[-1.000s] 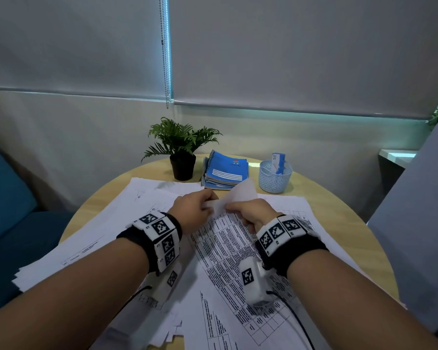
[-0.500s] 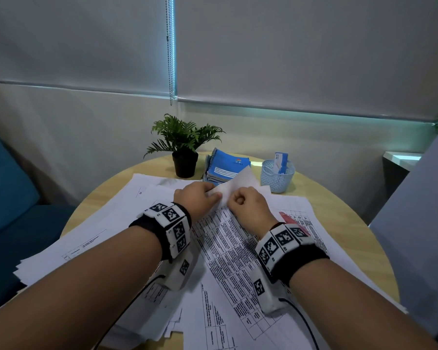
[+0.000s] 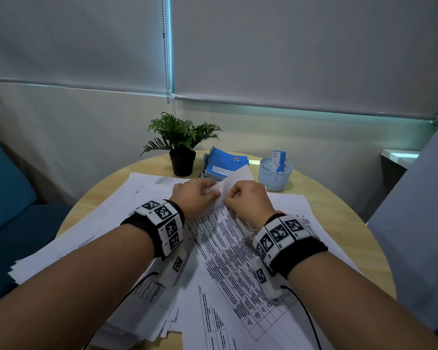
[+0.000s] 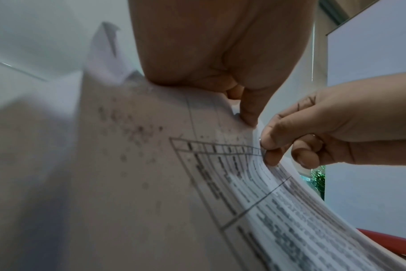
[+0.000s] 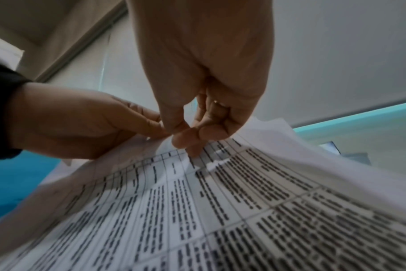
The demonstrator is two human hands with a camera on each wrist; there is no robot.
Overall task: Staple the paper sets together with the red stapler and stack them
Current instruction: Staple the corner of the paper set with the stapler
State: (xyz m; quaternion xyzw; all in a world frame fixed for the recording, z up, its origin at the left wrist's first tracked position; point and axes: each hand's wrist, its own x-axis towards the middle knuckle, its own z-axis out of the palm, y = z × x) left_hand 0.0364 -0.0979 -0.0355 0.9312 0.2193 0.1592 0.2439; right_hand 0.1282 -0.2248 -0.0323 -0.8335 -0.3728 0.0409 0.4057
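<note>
A printed paper set [image 3: 225,248] with tables lies on the round table, its far corner [image 3: 238,178] lifted. My left hand [image 3: 213,192] pinches that corner from the left. My right hand [image 3: 229,198] pinches the sheets' edge right beside it, fingertips almost touching. In the left wrist view my left hand [image 4: 246,113] presses into the curled sheets [image 4: 255,192], and a strip of the red stapler [image 4: 387,243] shows under their right edge. In the right wrist view my right hand [image 5: 188,135] grips the page edge [image 5: 220,183] next to the left fingers [image 5: 151,124].
More loose printed sheets [image 3: 99,223] spread over the left of the wooden table [image 3: 339,223]. At the back stand a potted plant [image 3: 181,147], a pile of blue notebooks [image 3: 225,162] and a pale blue basket [image 3: 274,176]. A blue seat [image 3: 5,198] is at left.
Both hands have slid a little farther up the paper and closer together. The right hand has curled tighter on the corner. The lifted corner stands slightly higher.
</note>
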